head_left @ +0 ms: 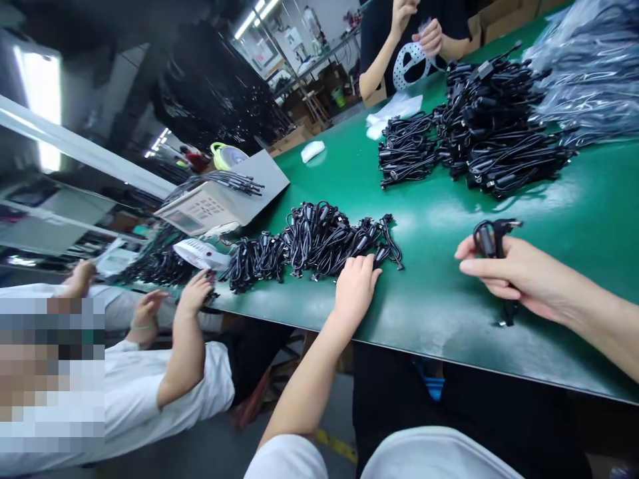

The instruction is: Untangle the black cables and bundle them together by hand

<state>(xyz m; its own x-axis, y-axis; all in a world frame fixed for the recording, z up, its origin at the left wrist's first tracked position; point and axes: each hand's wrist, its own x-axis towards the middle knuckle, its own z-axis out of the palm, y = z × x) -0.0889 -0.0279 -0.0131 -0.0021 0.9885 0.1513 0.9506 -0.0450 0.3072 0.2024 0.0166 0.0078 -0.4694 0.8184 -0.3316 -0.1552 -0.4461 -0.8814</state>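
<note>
White clothing (434, 456) is seen; near the surface's (429, 293) front edge a black cable (498, 238) is gripped by the right hand (519, 269) — best kept snug; the left hand (354, 286) is laid against the pile (314, 243), grip unclear.

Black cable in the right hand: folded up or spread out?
Folded: the black cable loops at the top of the right hand, and a connector end pokes out below. I cannot tell if it is tied.

workshop | long green workbench (424, 316) | heaped black cables (312, 239) | strip light (42, 93) | co-worker opposite (375, 30)
</note>
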